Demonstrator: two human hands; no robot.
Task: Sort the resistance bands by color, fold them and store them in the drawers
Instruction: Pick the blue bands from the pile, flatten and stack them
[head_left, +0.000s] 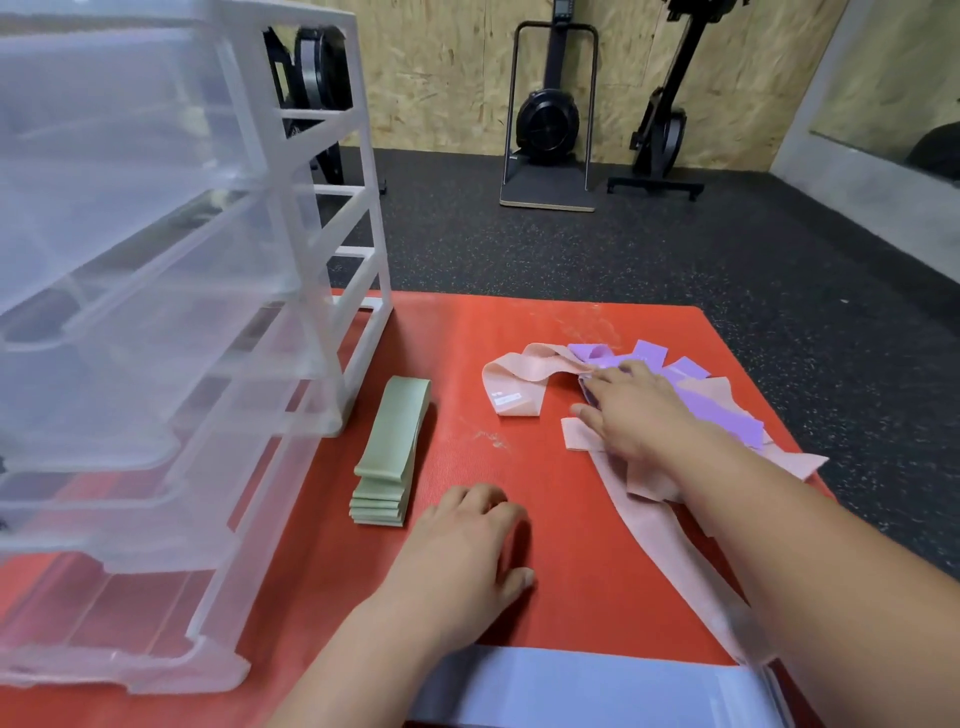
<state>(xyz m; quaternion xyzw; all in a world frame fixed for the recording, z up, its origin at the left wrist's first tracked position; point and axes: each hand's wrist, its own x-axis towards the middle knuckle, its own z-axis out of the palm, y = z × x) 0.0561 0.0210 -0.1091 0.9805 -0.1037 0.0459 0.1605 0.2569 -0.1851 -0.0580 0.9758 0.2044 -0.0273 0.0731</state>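
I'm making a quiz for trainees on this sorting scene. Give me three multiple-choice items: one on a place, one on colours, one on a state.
1. Where does the green stack lie? A) in a drawer B) on the red mat beside the drawer unit C) on the black floor
2. Which colours make up the loose heap under the right hand? A) pink and purple B) blue and yellow C) green only
3. What state is the green stack in? A) tangled B) neatly folded layers C) stretched between both hands
Answers: 1 B, it lies on the mat by the unit; 2 A, only those colours show there; 3 B, neat layers show.
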